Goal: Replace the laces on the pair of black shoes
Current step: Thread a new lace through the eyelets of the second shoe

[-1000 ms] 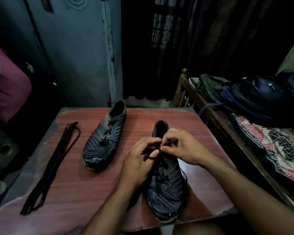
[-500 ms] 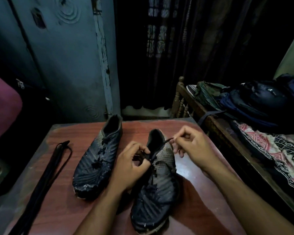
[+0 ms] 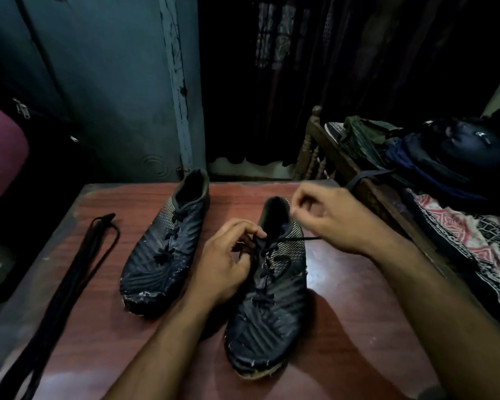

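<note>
Two worn black shoes stand on a reddish wooden table [image 3: 344, 342], toes toward me. The left shoe [image 3: 165, 255] is laced and untouched. My left hand [image 3: 228, 261] sits on the right shoe [image 3: 272, 307] near its top eyelets, fingers curled and pinching the lace there. My right hand [image 3: 329, 217] is raised to the right of the shoe's collar, fingers curled, and a black lace end [image 3: 298, 240] runs taut from the eyelets to it. A bundle of long black laces [image 3: 70, 287] lies along the table's left side.
A wooden bed frame [image 3: 367, 192] stands close to the table's right edge, loaded with dark bags [image 3: 459, 157] and a patterned cloth [image 3: 474, 241]. A blue-grey door [image 3: 113, 96] and dark curtain [image 3: 300, 82] are behind. A maroon bag [image 3: 0, 154] is at the far left.
My right hand has drawn away from the left hand, up and to the right, pulling a lace end out taut. The left hand stays on the shoe's eyelets. The camera tilted.
</note>
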`<state>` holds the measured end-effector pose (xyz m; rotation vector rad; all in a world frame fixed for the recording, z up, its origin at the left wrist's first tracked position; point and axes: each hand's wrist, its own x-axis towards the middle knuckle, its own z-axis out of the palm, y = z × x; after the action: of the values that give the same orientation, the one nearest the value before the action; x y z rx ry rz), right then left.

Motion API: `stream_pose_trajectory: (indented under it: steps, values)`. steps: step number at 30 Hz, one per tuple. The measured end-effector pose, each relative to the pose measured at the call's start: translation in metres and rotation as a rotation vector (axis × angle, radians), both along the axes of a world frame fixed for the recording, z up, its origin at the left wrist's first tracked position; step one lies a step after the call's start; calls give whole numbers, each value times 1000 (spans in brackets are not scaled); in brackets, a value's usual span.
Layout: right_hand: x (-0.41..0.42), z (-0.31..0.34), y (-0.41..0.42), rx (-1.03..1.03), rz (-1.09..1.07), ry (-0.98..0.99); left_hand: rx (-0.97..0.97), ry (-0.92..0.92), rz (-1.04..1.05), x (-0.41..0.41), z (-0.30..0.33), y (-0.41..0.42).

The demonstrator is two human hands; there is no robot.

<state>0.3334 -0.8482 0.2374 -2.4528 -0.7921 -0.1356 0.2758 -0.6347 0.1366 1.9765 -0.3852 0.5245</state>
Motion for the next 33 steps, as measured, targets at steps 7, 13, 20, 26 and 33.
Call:
stream_pose_trajectory:
  steps: [7,13,20,26,33]
  values:
    - [-33,19,-17,-116,152,267,-41,43,-49,-4,5,-3]
    - [-35,17,-7,734,80,372,-153,128,-133,-10,6,-5]
    - [-18,1,20,1008,-126,493,-34,63,-145,-12,4,-6]
    - [-10,-10,29,1050,-281,462,68,62,-86,-9,3,-3]
    - [4,5,41,878,-191,254,22,-2,-88,-8,5,-6]
